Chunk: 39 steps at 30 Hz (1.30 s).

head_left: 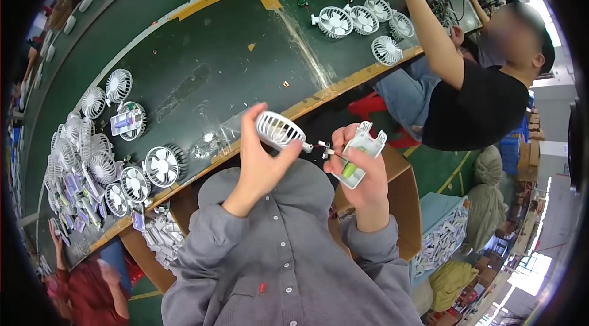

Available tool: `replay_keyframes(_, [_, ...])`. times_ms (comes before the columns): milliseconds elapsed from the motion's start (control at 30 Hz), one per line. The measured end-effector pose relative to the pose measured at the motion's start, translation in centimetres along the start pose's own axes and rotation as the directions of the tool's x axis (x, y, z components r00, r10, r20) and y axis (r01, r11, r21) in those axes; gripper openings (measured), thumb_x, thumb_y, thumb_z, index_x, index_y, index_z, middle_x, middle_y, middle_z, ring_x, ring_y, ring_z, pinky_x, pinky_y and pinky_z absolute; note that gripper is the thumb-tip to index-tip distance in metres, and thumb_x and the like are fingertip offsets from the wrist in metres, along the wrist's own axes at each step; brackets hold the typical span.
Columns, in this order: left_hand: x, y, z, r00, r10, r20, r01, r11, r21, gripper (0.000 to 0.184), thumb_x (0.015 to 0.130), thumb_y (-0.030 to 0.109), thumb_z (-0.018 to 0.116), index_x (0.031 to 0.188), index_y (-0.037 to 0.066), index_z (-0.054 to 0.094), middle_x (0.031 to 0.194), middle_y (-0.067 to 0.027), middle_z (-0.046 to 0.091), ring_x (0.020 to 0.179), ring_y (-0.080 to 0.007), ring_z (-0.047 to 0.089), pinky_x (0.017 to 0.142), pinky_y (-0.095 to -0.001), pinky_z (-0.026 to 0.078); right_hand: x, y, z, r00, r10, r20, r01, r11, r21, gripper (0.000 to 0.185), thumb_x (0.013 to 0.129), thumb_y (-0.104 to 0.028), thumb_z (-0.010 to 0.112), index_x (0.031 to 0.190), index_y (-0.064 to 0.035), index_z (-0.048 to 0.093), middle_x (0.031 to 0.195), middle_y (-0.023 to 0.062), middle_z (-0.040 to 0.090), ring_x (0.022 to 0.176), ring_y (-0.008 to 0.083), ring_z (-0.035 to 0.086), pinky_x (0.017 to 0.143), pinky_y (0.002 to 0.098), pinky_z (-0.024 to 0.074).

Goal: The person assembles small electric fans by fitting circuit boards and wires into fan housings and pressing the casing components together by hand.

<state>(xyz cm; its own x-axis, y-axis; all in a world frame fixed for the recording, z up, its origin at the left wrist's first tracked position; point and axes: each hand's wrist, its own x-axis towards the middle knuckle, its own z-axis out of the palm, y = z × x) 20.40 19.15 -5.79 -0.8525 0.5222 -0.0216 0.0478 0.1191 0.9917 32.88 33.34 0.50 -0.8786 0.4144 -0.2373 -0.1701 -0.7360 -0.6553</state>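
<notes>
My left hand point(261, 160) is closed on a round white fan head point(280, 129), thumb at its lower edge and fingers at its upper left. In my right hand point(365, 175) lies an open white plastic housing point(363, 147) with a yellow-green part point(349, 170) inside. Thin wires point(334, 153) and a small dark piece run between the fan head and the housing. Both parts are held in front of my body, just off the table's edge.
Many white fans point(92, 148) are piled on the green table point(202, 74) at the left. More fans point(363, 20) lie at the upper right beside a seated co-worker point(478, 93). Cardboard boxes point(399, 203) stand below the table edge. Another person point(92, 295) is at the lower left.
</notes>
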Motion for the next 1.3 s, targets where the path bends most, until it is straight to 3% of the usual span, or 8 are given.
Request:
replay_keyframes(67, [-0.6,1.6,-0.3,0.944,0.317,0.093,-0.327,0.935,0.134,0.076,0.075,0.004,0.066,0.143,-0.001,0.034,0.14,-0.0178,0.046,0.127,-0.0283,0.052,0.109,-0.0391,0.039,0.2,0.3,1.0,0.999,-0.021,0.034,0.024,0.995,-0.095,0.024,0.086,0.0,0.061,0.107,-0.0056,0.051,0.099,0.0097,0.056,0.078,0.0169,0.06,0.078,0.0357,0.0508])
replay_keyframes(200, [-0.1,2.6,0.0,0.856,0.261,0.446,-0.147,0.95,-0.274,0.042,0.079,-0.008,0.057,0.121,-0.002,0.059,0.117,-0.0133,0.062,0.102,-0.0184,0.066,0.093,-0.0328,0.051,0.0,-0.8,1.3,0.979,0.078,0.189,-0.02,0.956,-0.293,0.021,0.081,0.003,0.06,0.096,-0.0061,0.049,0.082,0.0057,0.055,0.076,0.0146,0.055,0.08,0.0326,0.0471])
replay_keyframes(367, [-0.1,3.5,0.0,0.752,0.381,0.539,-0.332,0.924,-0.19,0.038,0.076,-0.006,0.064,0.114,0.0,0.064,0.112,-0.0124,0.064,0.096,-0.0228,0.064,0.084,-0.0356,0.052,-1.7,-2.8,0.4,0.942,0.208,0.263,-0.052,0.865,-0.499,0.055,0.071,-0.057,0.067,0.079,-0.0053,0.049,0.076,0.0038,0.051,0.074,0.0159,0.054,0.074,0.0295,0.0426])
replay_keyframes(500, [-0.8,3.7,-0.1,0.709,0.321,0.628,-0.231,0.947,-0.224,0.038,0.075,-0.005,0.068,0.112,0.002,0.064,0.107,-0.011,0.067,0.095,-0.0256,0.066,0.083,-0.0361,0.052,-2.4,-2.5,-0.7,0.924,0.235,0.3,-0.096,0.905,-0.415,0.062,0.072,-0.066,0.061,0.077,-0.0051,0.049,0.076,0.0044,0.05,0.074,0.0167,0.054,0.068,0.0284,0.0399])
replay_keyframes(600, [-1.2,4.0,-0.8,0.723,0.258,0.641,-0.222,0.965,-0.138,0.035,0.075,-0.002,0.072,0.109,0.003,0.065,0.103,-0.009,0.067,0.087,-0.0233,0.067,0.077,-0.0336,0.053,-2.7,-2.5,-0.9,0.925,0.27,0.266,-0.167,0.92,-0.354,0.051,0.081,-0.054,0.063,0.079,-0.0045,0.05,0.077,0.0038,0.051,0.074,0.0142,0.054,0.067,0.0267,0.0395])
replay_keyframes(800, [-0.8,6.1,-2.6,0.667,0.239,0.706,-0.421,0.902,0.092,0.03,0.075,0.006,0.076,0.102,0.005,0.064,0.097,-0.0072,0.064,0.086,-0.0251,0.065,0.069,-0.0334,0.054,-2.5,-1.5,-0.4,0.95,0.262,0.169,-0.024,0.602,-0.798,0.007,0.089,-0.007,0.059,0.087,-0.002,0.054,0.077,0.0023,0.056,0.068,0.0119,0.053,0.063,0.0272,0.0411])
replay_keyframes(933, [-1.3,6.4,-2.7,0.62,0.202,0.758,-0.453,0.881,0.136,0.034,0.073,0.007,0.077,0.105,0.007,0.063,0.105,-0.0062,0.062,0.091,-0.0265,0.064,0.07,-0.035,0.054,-2.7,-1.1,-0.9,0.91,0.352,0.218,0.054,0.42,-0.906,0.008,0.088,-0.007,0.062,0.09,-0.0008,0.057,0.07,0.0077,0.058,0.061,0.0143,0.055,0.057,0.0299,0.0422])
replay_keyframes(1300, [-1.8,6.0,-2.3,0.565,0.544,0.62,-0.705,0.709,0.02,0.031,0.073,0.004,0.072,0.103,0.006,0.064,0.105,-0.0077,0.062,0.086,-0.0252,0.065,0.068,-0.0349,0.056,-2.8,-2.4,0.7,0.911,0.388,0.138,-0.19,0.695,-0.694,0.014,0.088,-0.008,0.064,0.078,-0.0004,0.058,0.065,-0.0009,0.057,0.063,0.0042,0.048,0.055,0.0235,0.0363])
